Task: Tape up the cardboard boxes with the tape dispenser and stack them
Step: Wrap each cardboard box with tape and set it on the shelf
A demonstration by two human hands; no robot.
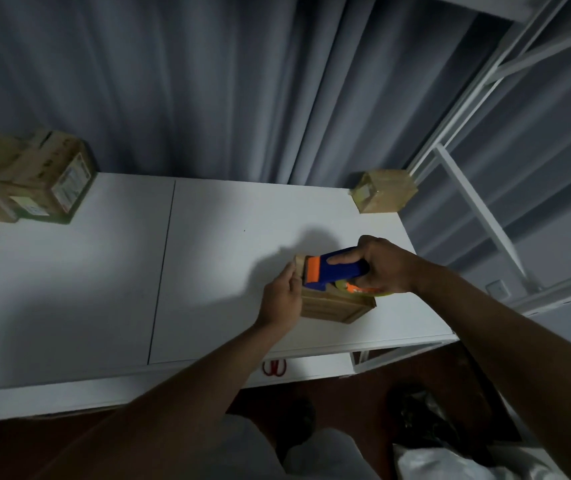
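Observation:
A small brown cardboard box [332,306] lies on the white table [104,271], right of centre. My right hand [381,265] grips the blue and orange tape dispenser [332,270], pressed flat on the box's top. My left hand [282,297] steadies the box at its left end, fingers against the side. A taped small box [383,195] stands at the table's back right corner. Several larger cardboard boxes [34,181] are piled at the back left.
Grey curtains [208,81] hang behind the table. A white metal shelf frame [485,202] stands to the right. Red scissors [273,368] hang under the table's front edge. Bags lie on the floor at the lower right.

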